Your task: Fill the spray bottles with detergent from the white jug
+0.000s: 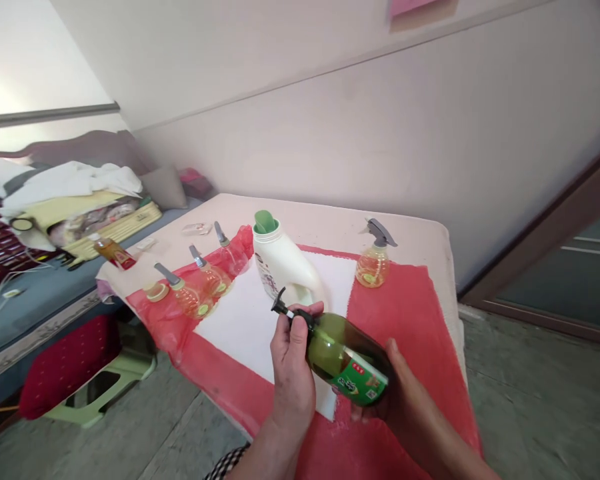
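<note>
A green pump bottle [333, 343] with a black pump head and a green label is held tilted above the table, its pump pointing up and left. My left hand [295, 353] grips the bottle's neck and collar, fingers closed round it. Around the base end, my right hand [405, 390] is wrapped, with part of its fingers hidden behind the bottle. Just beyond stands a large white jug [290, 257] with a green cap piece in its mouth. To the right is a clear spray bottle [373, 265] holding yellowish liquid.
Several spray bottles [193, 297] stand at the left on red plastic [167, 340]. White paper [240, 333] lies under the jug. A brown bottle [114, 252] lies at the table's left edge. A stool with a red cushion [73, 367] and a blue sofa are left; a wall stands behind.
</note>
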Available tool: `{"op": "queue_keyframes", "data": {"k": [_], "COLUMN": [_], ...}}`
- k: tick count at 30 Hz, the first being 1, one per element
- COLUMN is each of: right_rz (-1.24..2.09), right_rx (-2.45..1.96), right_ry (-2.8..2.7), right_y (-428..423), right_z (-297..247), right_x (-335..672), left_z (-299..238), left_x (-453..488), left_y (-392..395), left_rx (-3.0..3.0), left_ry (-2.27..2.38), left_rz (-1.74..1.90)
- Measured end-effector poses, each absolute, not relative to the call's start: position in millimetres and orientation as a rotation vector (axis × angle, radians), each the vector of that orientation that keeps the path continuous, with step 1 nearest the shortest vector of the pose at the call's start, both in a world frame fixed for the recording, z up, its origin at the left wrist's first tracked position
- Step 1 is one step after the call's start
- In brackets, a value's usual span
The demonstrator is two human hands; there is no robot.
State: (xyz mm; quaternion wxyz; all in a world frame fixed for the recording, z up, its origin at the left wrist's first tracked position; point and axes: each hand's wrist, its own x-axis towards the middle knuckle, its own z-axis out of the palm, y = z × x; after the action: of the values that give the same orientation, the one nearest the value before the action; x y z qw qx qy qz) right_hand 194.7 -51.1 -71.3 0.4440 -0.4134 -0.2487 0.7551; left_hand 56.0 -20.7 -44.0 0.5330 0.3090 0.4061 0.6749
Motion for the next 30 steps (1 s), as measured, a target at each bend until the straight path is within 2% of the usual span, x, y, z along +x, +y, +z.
{"op": "queue_keyframes", "data": {"k": [7, 12, 19, 25, 30], "right_rz": [1.661, 1.801, 1.663, 1.798, 1.733], "right_rx": [-0.876, -1.003, -0.89, -1.012, -0.813], "right_ry": [-0.768, -0.673, -0.876, -0.574, -0.793], "right_y": [-52, -48, -51, -48, -49], "right_z": [-65, -73, -74, -80, -73], "right_x": [195, 192, 193, 185, 184], "left_z": [-43, -43, -39, -37, -37], "left_x": [52, 51, 45, 46, 45], "left_y": [-20, -21, -21, -24, -22], "left_rx": [0.739, 0.706, 0.736, 0.717, 0.739], "left_ry": [0.987, 0.939, 0.953, 0.879, 0.944], "left_rz": [1.66, 1.646, 1.67, 1.637, 1.707]}}
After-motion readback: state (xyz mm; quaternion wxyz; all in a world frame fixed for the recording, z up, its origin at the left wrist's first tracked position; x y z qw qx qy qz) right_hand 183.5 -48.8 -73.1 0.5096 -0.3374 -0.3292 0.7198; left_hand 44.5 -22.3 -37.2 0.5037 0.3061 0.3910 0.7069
